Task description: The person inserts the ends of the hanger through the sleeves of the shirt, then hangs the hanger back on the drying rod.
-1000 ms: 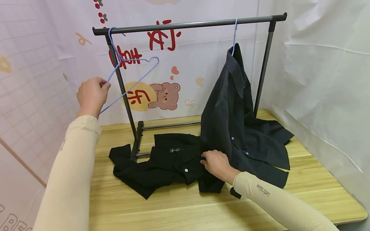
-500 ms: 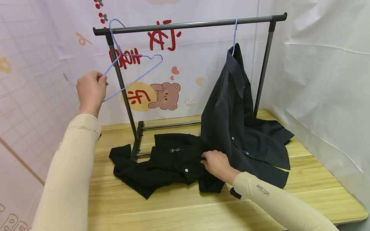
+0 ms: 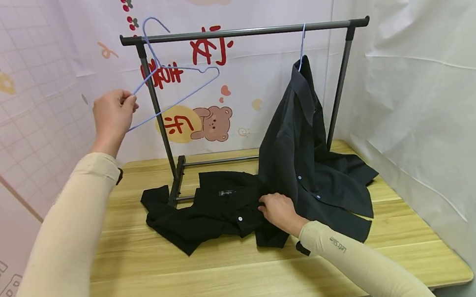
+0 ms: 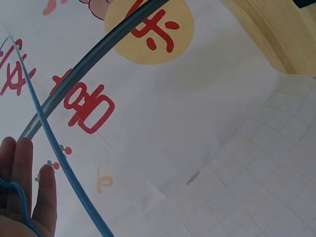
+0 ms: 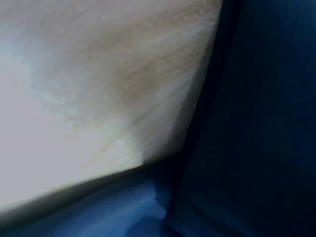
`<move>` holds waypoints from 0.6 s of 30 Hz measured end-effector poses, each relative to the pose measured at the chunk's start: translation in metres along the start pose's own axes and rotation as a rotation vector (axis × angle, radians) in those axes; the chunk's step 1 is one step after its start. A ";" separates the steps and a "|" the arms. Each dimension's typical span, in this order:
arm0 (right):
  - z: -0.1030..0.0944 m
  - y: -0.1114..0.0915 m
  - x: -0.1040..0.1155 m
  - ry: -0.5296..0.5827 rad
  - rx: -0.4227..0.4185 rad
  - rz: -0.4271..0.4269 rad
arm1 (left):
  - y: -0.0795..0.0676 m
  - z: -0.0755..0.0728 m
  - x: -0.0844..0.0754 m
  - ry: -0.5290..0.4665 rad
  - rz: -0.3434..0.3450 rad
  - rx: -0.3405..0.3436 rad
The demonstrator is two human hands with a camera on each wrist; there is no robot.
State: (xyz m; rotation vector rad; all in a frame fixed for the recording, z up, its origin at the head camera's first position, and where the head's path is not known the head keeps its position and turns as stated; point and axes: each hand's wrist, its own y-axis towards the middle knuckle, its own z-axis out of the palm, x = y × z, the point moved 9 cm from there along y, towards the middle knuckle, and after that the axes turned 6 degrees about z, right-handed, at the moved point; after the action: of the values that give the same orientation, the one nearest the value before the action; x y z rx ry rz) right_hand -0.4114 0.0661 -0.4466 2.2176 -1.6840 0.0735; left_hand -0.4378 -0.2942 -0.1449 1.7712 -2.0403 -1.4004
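Note:
My left hand (image 3: 114, 111) pinches one arm of a thin blue hanger (image 3: 160, 67) between thumb and fingers. The hanger tilts in front of the rack's left post, its hook standing above the top bar. In the left wrist view, the blue hanger (image 4: 69, 171) runs past the fingers (image 4: 45, 195). A black shirt (image 3: 210, 216) with a white button lies spread on the table; my right hand (image 3: 280, 211) grips its right side, fingers curled into the cloth. Dark cloth (image 5: 256, 123) fills the right of the right wrist view, where my fingers are hidden.
A grey metal rack (image 3: 246, 31) stands on the wooden table (image 3: 237, 287). From its right end another dark shirt (image 3: 289, 127) hangs on a blue hanger, its lower part spread over the table beside my right hand. Printed curtains close off the back and sides.
My left hand has raised the hanger, so its hook has come up off the top bar, and has then shifted slightly left. The right hand and both shirts stay put.

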 end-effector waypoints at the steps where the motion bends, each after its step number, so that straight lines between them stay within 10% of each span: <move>1: 0.000 0.000 0.000 -0.002 0.000 0.001 | -0.002 0.000 0.000 0.004 0.005 0.014; 18: 0.002 0.000 0.000 -0.006 -0.001 0.002 | -0.054 0.021 0.000 0.055 0.259 0.396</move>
State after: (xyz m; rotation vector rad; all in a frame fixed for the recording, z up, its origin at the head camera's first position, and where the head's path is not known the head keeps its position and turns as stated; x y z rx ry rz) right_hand -0.4117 0.0661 -0.4483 2.2181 -1.6884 0.0673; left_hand -0.4109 -0.2768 -0.1929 1.5637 -2.5399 -0.9143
